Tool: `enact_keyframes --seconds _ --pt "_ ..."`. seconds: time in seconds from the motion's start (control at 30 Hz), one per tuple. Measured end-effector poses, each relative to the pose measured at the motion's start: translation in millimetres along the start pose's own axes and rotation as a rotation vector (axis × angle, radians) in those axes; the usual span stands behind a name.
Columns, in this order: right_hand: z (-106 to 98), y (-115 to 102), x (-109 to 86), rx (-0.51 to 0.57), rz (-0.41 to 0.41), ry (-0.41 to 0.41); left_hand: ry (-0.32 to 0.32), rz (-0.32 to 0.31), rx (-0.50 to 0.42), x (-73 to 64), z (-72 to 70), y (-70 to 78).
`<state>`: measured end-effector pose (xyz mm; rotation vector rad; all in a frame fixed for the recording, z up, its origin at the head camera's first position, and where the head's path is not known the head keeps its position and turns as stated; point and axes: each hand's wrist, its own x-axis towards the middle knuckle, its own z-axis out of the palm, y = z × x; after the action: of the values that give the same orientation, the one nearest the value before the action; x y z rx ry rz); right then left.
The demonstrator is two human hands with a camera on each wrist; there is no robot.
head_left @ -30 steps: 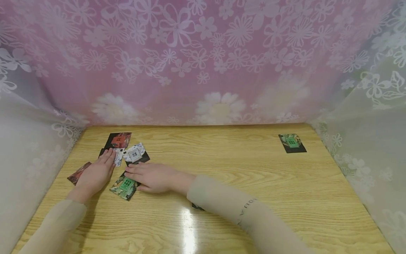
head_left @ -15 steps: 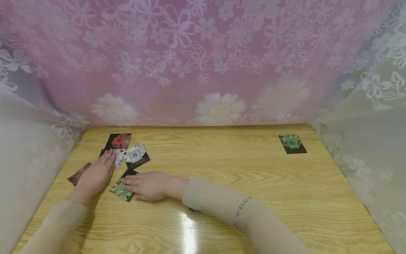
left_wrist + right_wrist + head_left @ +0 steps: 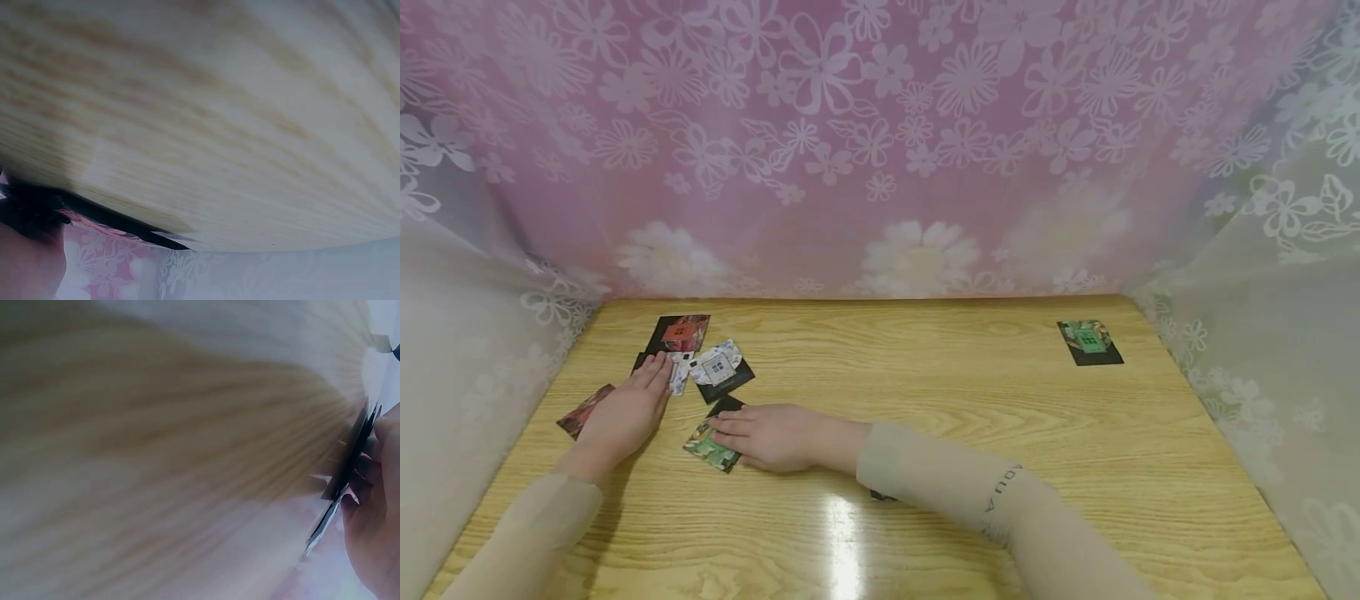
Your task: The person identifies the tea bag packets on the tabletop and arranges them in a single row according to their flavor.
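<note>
My right hand (image 3: 778,437) lies flat, its straight fingers pressing on a black card with green artwork (image 3: 703,450). Seen from the right wrist, that hand (image 3: 375,512) has its fingertips on the thin dark edge of a card (image 3: 344,469). My left hand (image 3: 625,412) rests with extended fingers on a blue-white card (image 3: 679,379), covering much of it. Partly beneath that same hand, a red card (image 3: 580,414) sticks out to the left. Just right of the left fingertips lies another blue-white card (image 3: 721,371), uncovered.
Behind the left hand is a red and black card (image 3: 681,333). A second green card (image 3: 1088,342) lies at the far right of the wooden table (image 3: 962,375). A small dark corner (image 3: 882,497) peeks from under the right sleeve. Floral curtains (image 3: 880,150) border the back and sides.
My right hand has come off the blue-white card onto the green one, then slid that green card a short way right. The left hand has stayed in place.
</note>
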<state>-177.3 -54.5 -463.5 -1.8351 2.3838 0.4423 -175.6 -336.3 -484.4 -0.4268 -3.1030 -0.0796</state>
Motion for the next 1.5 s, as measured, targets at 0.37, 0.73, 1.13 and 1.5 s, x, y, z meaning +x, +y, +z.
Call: enact_keyframes --seconds 0.37,0.73,1.13,1.5 --pt "12.5 8.2 -26.8 0.014 0.023 0.025 0.010 0.023 0.004 1.8 -1.5 -1.9" --pt "7.3 18.0 -45.8 0.050 0.046 0.054 0.004 0.022 0.008 0.5 -3.8 -1.4" --pt "14.9 25.4 -31.4 0.033 0.026 0.040 0.006 0.021 -0.002 1.5 -2.2 0.1" --pt "23.6 39.1 -42.6 0.073 0.102 0.017 0.010 0.024 -0.009 -0.4 -1.2 0.0"
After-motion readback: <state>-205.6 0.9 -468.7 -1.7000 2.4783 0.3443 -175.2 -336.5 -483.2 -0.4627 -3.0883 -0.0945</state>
